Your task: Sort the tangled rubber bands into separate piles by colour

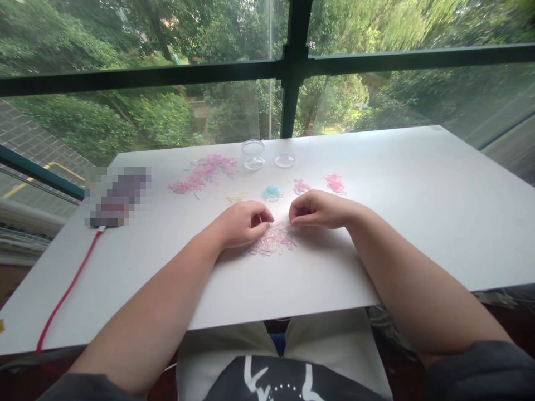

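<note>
A loose pile of small, thin elastic bands (273, 243), mostly pale pink with some yellow, lies on the table close in front of me. My left hand (244, 224) rests at the pile's upper left edge. Its thumb and index finger are pinched close together over the bands; whatever they grip is too small to make out. At the upper right edge is my right hand (324, 209), fingers curled in and tips pressed together; their contents are hidden. Just beyond my hands sit sorted clumps: yellow bands (237, 197), blue bands (272, 193), pink bands (301, 186) and coral-pink bands (335, 183).
A larger mixed heap of pink and purple bands (204, 174) spreads at the back left. Near the window stand a clear round container (253, 161) and a clear shallow dish (285, 160). A blurred device (121, 197) with a red cable (69, 292) lies left on the white table (438, 223).
</note>
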`<state>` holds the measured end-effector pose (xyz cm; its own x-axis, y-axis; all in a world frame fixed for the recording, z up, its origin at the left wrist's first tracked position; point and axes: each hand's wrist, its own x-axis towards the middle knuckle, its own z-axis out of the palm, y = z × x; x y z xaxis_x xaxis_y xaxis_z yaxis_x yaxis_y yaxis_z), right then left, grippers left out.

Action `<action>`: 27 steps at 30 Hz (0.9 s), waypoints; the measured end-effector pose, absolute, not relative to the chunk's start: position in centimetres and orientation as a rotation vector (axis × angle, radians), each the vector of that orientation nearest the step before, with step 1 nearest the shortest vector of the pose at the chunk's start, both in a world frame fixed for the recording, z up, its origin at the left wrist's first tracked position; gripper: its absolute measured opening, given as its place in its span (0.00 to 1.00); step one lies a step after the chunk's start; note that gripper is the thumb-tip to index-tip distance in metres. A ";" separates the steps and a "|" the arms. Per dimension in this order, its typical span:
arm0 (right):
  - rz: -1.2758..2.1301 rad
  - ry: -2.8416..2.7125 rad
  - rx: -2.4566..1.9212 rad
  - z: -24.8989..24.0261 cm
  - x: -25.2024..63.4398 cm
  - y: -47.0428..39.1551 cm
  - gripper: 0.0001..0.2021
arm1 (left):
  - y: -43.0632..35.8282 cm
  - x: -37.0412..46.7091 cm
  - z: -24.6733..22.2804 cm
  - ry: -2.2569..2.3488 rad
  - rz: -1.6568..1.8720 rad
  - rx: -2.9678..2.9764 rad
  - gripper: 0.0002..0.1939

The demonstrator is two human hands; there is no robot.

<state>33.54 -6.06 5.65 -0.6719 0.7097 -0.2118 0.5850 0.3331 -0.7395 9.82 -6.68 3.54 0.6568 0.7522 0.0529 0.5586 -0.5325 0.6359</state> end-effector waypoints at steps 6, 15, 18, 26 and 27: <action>1.276 -2.359 -1.181 5.5 34.3 -5.6 0.08 | -6.7 9.9 3.5 1.004 0.415 2.295 0.10; 1.154 -2.308 -1.206 5.4 34.3 -5.5 0.09 | -6.8 10.4 3.2 1.023 0.515 2.333 0.14; 0.729 -2.181 -1.443 5.1 34.3 -5.2 0.09 | -6.8 10.4 3.0 1.022 0.497 2.333 0.13; 0.284 -2.117 -1.668 4.1 35.4 -3.8 0.10 | -6.9 10.4 3.2 1.023 0.447 2.304 0.11; 0.275 -2.124 -1.655 4.1 35.6 -3.8 0.10 | -6.9 10.3 3.2 1.022 0.444 2.300 0.11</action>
